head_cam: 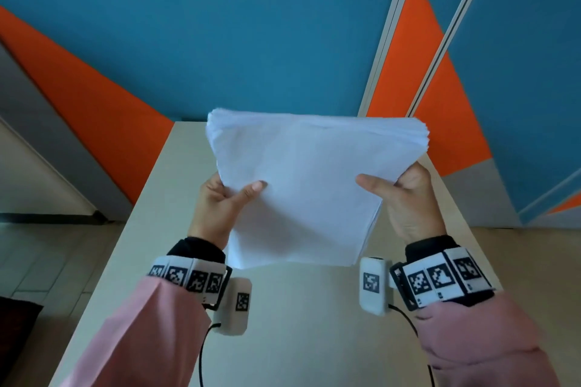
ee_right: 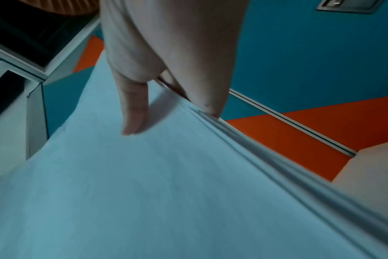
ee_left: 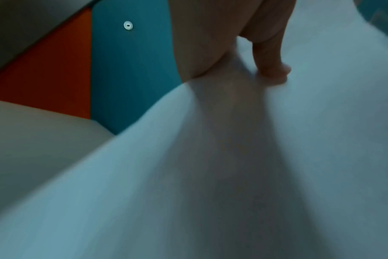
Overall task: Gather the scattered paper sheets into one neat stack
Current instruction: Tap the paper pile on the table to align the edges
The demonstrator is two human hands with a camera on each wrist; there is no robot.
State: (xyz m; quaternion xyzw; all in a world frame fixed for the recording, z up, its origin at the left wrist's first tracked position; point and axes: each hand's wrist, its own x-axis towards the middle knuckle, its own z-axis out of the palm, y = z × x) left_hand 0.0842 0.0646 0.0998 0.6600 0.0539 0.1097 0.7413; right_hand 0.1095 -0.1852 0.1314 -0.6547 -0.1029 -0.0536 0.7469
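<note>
A thick stack of white paper sheets (head_cam: pixel 301 185) is held up on edge above the beige table (head_cam: pixel 301 324), its top edges roughly level. My left hand (head_cam: pixel 220 201) grips the stack's left side, thumb on the front face and fingers hidden behind. My right hand (head_cam: pixel 405 198) grips the right side the same way. In the left wrist view the thumb presses the paper stack (ee_left: pixel 188 175). In the right wrist view the thumb lies on the paper stack (ee_right: pixel 144 184), whose layered edge shows beside the palm.
The table is narrow, with its far edge (head_cam: pixel 188 122) against a blue and orange wall (head_cam: pixel 220 41). Tiled floor (head_cam: pixel 47 261) lies to the left. Cables (head_cam: pixel 201 355) trail from the wrist cameras over the table's near part.
</note>
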